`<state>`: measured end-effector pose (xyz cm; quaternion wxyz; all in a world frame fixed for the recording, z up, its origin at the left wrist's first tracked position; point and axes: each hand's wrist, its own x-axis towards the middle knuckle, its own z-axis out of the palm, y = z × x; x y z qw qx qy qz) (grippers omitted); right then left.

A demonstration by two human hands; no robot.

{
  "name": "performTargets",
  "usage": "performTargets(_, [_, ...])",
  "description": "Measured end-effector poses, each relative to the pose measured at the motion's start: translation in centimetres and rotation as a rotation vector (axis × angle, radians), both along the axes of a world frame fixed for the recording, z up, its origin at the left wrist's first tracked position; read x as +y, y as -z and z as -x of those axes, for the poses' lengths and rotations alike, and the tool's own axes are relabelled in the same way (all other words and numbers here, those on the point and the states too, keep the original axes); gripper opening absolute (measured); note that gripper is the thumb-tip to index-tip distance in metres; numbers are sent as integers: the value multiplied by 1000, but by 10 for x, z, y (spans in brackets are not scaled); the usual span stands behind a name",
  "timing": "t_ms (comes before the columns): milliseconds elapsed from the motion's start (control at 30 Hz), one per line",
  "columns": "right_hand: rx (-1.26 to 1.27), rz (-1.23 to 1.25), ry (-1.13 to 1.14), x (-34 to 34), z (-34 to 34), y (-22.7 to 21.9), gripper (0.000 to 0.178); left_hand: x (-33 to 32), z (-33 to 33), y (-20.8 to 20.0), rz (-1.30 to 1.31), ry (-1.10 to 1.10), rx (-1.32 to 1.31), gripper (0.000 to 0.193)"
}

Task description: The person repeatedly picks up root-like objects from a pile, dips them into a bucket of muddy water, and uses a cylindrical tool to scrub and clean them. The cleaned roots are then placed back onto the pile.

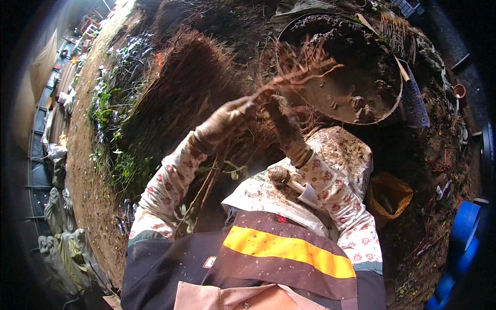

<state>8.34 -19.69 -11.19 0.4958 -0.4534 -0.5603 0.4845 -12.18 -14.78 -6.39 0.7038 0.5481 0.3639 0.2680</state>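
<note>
Both my hands wear mud-caked gloves and meet in front of me at a bundle of thin reddish-brown roots [302, 75]. My left hand [225, 121] is closed round its near end. From the other side, my right hand [285, 126] closes on the same bundle; mud and roots partly hide its fingertips. The loose root ends fan out to the upper right, over the rim of a wide round tub [353, 124] of wet brown mud. Below my left hand, a few thin stems with green leaves [206, 186] slant down beside my sleeve.
A large heap of reddish-brown roots or twigs [188, 77] lies ahead to the left, beside green weeds [124, 170]. A muddy white sheet [341, 152] covers my lap. Rightward are a yellow bag [390, 196], a blue perforated crate piece [416, 101] and blue rolls [465, 225].
</note>
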Motion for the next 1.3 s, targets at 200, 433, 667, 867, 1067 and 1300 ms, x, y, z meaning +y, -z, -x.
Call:
performTargets(200, [122,-100,-560,-15,59,-19,59,26,2,-92,147,-57,-157,43])
performTargets(433, [-371,-351,-458,-45,-21,-20,19,91,40,-104,-131,-153,-17,27])
performTargets(667, [-960,-61,415,-208,-305,-26,26,122,50,-60,-325,-217,-16,30])
performTargets(867, [-1353,517,650,-266,-316,-73,53,66,-23,-28,-333,-179,152,32])
performTargets(1067, [231,324,235,-129,-176,-67,48,0,-103,-6,-467,33,232,27])
performTargets(1300, [1081,377,253,-51,-145,-30,33,-34,-117,13,-111,245,245,31])
